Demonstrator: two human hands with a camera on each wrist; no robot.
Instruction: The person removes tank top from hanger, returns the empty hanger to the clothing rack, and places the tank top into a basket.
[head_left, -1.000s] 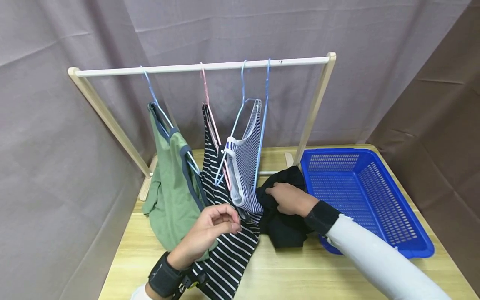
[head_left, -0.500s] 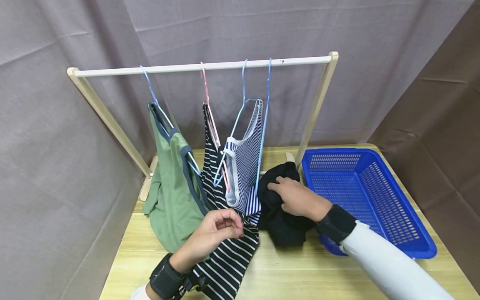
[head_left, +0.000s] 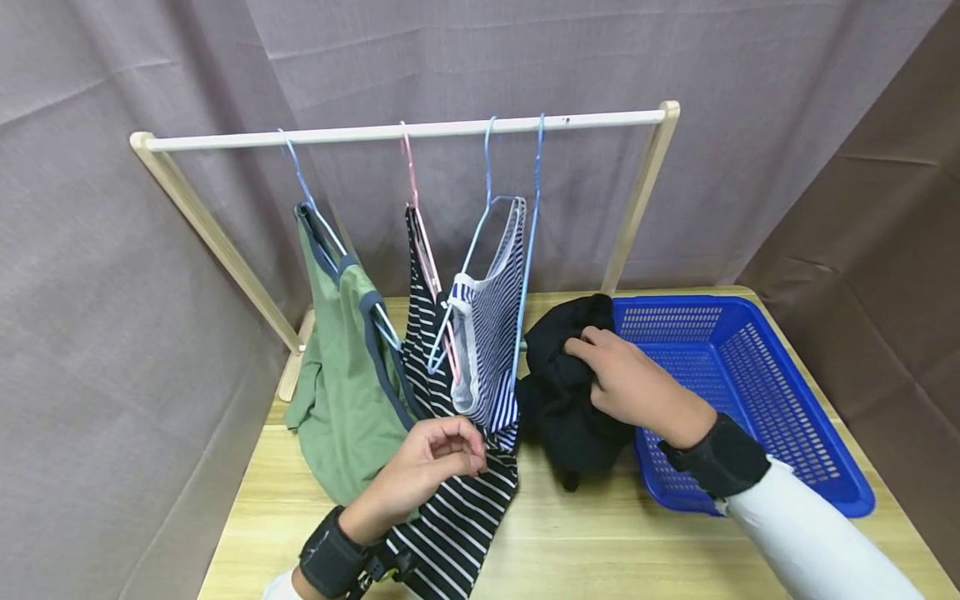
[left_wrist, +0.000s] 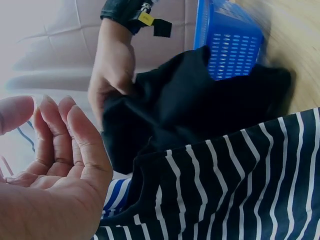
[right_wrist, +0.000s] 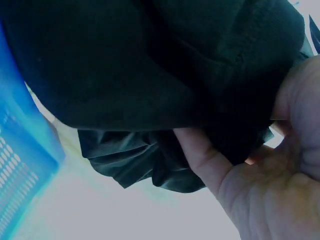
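My right hand (head_left: 637, 379) pinches a crumpled black garment (head_left: 566, 417) between the rack and a blue basket. In the right wrist view, the fingers go in under a fold of the dark cloth (right_wrist: 125, 75). My left hand (head_left: 438, 462) hovers before the hanging clothes, fingers loosely curled with nothing in them. Close behind it hangs a black-and-white striped garment (head_left: 457, 525) on a pink hanger (head_left: 412, 167). A blue-and-white striped garment (head_left: 495, 333) hangs on a light blue hanger (head_left: 486, 158), and a green garment (head_left: 337, 392) with dark trim hangs farther left.
The rack's white rail (head_left: 337, 136) crosses the back on wooden legs. A blue hanger (head_left: 537, 167) hangs at the right of the row. The blue basket (head_left: 795, 375) stands at the right on the wooden table (head_left: 570, 550), with its left side right beside the black garment.
My right hand has moved right, drawing the black garment up and toward the basket. The blue-and-white garment's striped lower edge has come into view. My left hand has barely moved.
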